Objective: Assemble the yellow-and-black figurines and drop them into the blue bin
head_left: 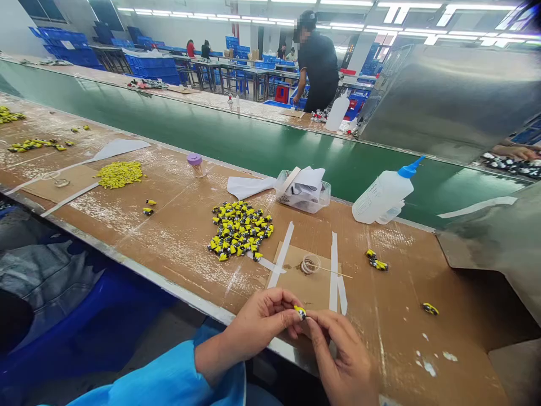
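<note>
A small yellow, black and white figure is pinched at the bench's front edge. My left hand grips it between thumb and fingers. From the other side, the thumb and fingertips of my right hand close on its lower end. Just beyond lies a taped cardboard piece bearing a small clear cup, with a thin stick resting across it. A heap of similar yellow and black figures spreads to the left of the cup.
Behind stand a clear plastic tub with papers and a white bottle with a blue nozzle. A green conveyor belt runs beyond the bench. Metal housing bounds the right. A person stands across the belt.
</note>
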Demonstrator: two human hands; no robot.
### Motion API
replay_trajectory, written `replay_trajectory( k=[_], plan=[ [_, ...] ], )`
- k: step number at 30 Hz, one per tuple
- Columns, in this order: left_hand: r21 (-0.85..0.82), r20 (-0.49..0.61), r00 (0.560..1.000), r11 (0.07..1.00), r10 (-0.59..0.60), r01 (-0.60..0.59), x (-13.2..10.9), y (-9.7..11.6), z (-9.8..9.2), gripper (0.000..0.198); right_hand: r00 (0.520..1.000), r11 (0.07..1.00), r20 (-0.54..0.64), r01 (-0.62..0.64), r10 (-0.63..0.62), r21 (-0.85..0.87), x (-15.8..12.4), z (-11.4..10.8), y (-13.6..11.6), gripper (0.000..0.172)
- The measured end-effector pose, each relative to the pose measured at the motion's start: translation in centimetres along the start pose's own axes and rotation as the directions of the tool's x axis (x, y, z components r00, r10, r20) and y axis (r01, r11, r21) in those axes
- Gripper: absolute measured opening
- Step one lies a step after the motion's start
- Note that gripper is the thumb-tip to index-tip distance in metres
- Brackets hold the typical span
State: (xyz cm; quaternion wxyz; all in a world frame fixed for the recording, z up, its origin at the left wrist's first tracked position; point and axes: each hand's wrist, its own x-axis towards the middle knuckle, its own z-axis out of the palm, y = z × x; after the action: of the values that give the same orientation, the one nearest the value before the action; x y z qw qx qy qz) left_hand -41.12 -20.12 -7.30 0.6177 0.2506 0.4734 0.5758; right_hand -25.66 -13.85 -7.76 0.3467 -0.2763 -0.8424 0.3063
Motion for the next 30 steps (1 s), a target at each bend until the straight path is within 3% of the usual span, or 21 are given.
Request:
replay_trajectory(
  k=[7,15,23,30],
  plan=[
    [-0.072,-0.001,0.999,0.996,-0.047,0.046,0.2,-0.4,-0.4,0.028,0.992,0.974,-0.004,0.123,-0.126,-0.19,-0.5,0.1,0.5,0.018],
    [-0.093,-0.046,0.999,0.996,-0.022,0.018,0.1,-0.5,-0.2,0.026,0.956,0.894,-0.045,0.254,-0.29,-0.369,-0.7,1.2,0.8,0.02],
    [-0.102,-0.048,0.999,0.995,0.007,-0.011,0.3,-1.1,-0.6,0.022,0.958,0.902,-0.088,0.223,-0.274,-0.37,-0.1,2.1,-0.2,0.021],
    [-0.101,-0.048,0.999,0.995,0.011,-0.016,0.3,-1.1,-0.6,0.02,0.973,0.925,-0.045,0.198,-0.225,-0.325,-0.8,2.3,0.6,0.022]
  ],
)
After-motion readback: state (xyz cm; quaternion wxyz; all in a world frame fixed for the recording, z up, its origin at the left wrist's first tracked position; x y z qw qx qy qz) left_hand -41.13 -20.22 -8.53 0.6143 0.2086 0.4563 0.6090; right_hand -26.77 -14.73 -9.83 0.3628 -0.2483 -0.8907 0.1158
